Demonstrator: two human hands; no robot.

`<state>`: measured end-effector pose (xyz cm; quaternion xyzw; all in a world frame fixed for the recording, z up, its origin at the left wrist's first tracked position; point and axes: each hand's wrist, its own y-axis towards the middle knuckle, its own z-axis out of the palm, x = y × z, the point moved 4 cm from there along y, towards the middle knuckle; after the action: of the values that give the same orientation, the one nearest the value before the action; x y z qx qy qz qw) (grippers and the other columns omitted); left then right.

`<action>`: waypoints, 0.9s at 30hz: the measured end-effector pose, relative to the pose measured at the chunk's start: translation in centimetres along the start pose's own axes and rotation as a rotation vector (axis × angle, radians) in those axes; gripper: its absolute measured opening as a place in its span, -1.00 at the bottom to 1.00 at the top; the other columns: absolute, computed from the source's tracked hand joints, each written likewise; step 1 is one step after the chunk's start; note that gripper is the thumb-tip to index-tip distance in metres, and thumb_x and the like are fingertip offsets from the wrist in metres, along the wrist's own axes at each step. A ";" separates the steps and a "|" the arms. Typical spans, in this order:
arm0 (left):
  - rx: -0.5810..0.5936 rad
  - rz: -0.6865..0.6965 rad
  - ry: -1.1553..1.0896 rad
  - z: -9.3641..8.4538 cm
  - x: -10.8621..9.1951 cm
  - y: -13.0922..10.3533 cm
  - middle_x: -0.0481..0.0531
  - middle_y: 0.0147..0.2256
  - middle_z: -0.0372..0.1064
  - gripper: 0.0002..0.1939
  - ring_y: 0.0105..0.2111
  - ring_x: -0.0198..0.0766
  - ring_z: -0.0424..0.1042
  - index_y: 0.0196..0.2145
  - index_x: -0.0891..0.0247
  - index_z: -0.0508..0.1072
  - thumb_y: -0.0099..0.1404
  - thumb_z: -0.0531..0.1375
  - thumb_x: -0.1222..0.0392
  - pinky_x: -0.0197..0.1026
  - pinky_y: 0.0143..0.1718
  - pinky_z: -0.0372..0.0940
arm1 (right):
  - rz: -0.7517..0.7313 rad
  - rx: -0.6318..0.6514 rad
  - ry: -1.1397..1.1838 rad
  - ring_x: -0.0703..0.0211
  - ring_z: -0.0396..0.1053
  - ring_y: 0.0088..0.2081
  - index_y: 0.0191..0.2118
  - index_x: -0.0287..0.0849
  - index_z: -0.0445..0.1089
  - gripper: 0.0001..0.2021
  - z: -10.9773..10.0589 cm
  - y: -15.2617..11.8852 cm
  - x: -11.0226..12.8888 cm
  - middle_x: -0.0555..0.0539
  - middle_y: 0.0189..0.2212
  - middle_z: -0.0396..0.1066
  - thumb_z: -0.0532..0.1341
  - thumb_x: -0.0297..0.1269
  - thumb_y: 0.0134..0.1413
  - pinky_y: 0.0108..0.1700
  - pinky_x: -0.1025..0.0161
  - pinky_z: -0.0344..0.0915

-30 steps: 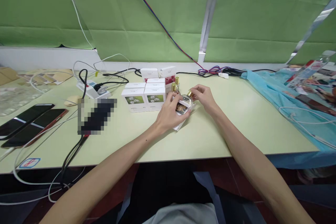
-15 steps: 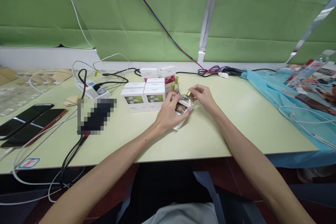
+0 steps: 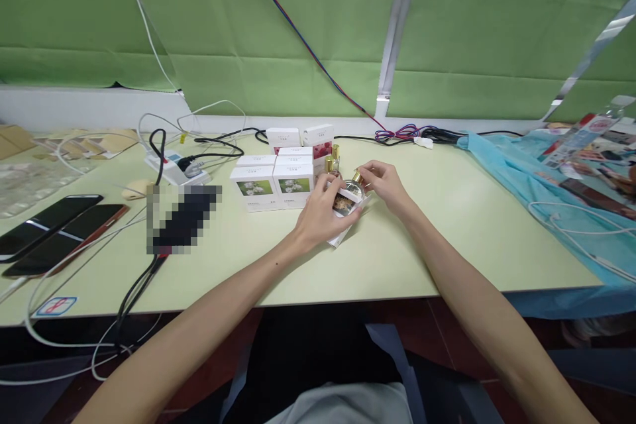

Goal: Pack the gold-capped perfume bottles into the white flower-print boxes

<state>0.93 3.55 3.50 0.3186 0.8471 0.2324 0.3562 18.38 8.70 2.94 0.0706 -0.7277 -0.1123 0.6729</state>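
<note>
My left hand point(image 3: 326, 210) is closed around a small white carton point(image 3: 340, 239) with a dark floral picture, tilted above the table. A round clear perfume bottle point(image 3: 354, 190) with a gold cap point(image 3: 357, 175) sits partly inside the carton's open end. The fingers of my right hand point(image 3: 381, 181) pinch the bottle at its gold cap. Just behind my left hand stand more gold-capped bottles point(image 3: 328, 164), partly hidden by the fingers. To the left, several white boxes point(image 3: 293, 185) with flower pictures stand in a close group.
A power strip point(image 3: 179, 171) with tangled cables lies left of the boxes. Two phones point(image 3: 64, 238) rest at the far left. On the right, blue cloth point(image 3: 507, 172) carries a clear bottle point(image 3: 586, 129) and clutter. The table's front edge runs below my forearms.
Almost nothing differs. The view has shifted very slightly, and both hands keep the same hold on the carton and the perfume bottle.
</note>
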 end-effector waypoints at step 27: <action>0.017 -0.013 -0.001 -0.1 -0.1 0.0 0.12 -0.02 0.28 -0.62 0.00 -0.05 0.42 -0.08 0.17 0.34 0.25 0.32 -0.01 -0.01 -0.02 0.41 | -0.023 -0.002 -0.034 0.26 0.36 -0.52 -0.46 -0.15 0.41 -0.74 0.0 0.0 -0.1 -0.01 -0.54 0.46 0.36 -0.06 -0.07 -0.43 0.28 0.36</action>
<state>0.93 3.48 3.59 0.3161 0.8511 0.2226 0.3553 18.36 8.68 2.86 0.0765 -0.7381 -0.1221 0.6591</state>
